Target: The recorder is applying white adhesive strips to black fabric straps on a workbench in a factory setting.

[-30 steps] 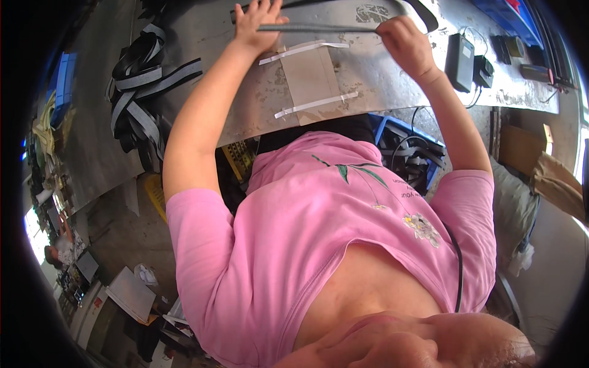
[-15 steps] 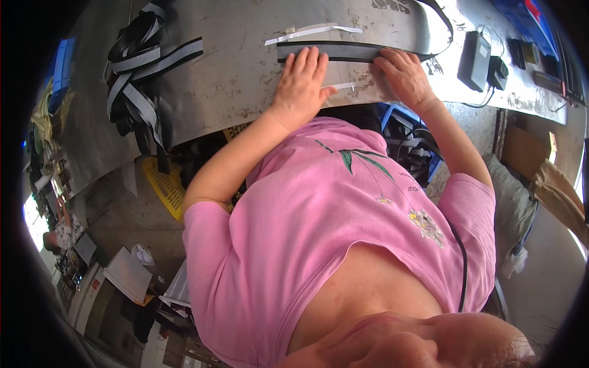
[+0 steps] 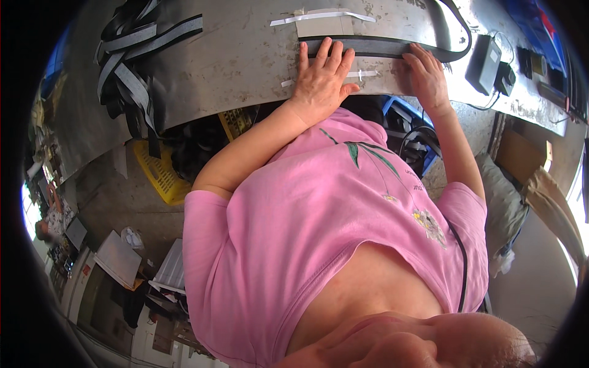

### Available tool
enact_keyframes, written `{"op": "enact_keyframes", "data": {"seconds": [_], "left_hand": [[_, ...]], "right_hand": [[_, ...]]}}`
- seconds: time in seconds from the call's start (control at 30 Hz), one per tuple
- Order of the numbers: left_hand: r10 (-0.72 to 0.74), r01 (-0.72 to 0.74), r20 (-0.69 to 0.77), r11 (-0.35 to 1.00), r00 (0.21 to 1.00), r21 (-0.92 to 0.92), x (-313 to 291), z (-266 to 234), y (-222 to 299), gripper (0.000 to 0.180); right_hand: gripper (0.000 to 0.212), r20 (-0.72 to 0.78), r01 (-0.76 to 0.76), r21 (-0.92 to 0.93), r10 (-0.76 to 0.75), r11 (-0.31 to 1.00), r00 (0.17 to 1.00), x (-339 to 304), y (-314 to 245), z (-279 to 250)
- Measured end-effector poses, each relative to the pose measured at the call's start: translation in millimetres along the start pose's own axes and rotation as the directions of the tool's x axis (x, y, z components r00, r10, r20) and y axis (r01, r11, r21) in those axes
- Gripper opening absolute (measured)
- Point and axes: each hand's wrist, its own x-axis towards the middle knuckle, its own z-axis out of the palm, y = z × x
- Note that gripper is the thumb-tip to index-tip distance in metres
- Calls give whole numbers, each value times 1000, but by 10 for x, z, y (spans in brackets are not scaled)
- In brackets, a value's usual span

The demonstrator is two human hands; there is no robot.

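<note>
A grey strap with black edges (image 3: pixel 380 47) lies lengthwise across the metal table, its cut end at the left. My left hand (image 3: pixel 322 76) rests on it near that end, palm down with fingers spread. Farther right, the fingertips of my right hand (image 3: pixel 427 80) press on the same strap, the fingers slightly bent and not wrapped round it. Beyond my right hand the strap curls back in a loop toward the far edge. Thin white strips (image 3: pixel 325 18) lie on the table on the far side of the strap, and another white strip (image 3: pixel 362 74) on the near side.
A heap of similar straps (image 3: pixel 132 46) lies at the left and hangs over the table edge. A black power adapter (image 3: pixel 483 64) with cables sits at the right. Below the table are a yellow crate (image 3: pixel 161 175) and a blue crate (image 3: pixel 396 107).
The strap's cut end has slid slightly right against the table marks, with both hands moving along. My left hand's fingers are spread wider. The whole view has shifted a little.
</note>
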Motion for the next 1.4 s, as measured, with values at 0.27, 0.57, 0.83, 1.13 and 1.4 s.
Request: {"op": "enact_keyframes", "data": {"seconds": [0.27, 0.57, 0.83, 1.13, 1.4], "left_hand": [[10, -10, -7, 999, 1000, 39, -5, 7, -1, 62], [-13, 13, -8, 998, 1000, 67, 16, 19, 27, 64], [-8, 9, -19, 1000, 1000, 3, -2, 19, 8, 62], [-5, 5, -2, 1000, 1000, 12, -2, -25, -20, 61], [-137, 144, -119, 988, 983, 49, 136, -222, -349, 51]], "right_hand": [[26, -83, -45, -75, 39, 996, 996, 77, -134, -18], [19, 129, -292, 545, 265, 786, 956, 768, -715, 86], [25, 444, -595, 527, 401, 607, 801, 989, -609, 176], [25, 434, -582, 514, 394, 630, 810, 992, -628, 169], [23, 398, -564, 485, 405, 668, 823, 985, -639, 203]]}}
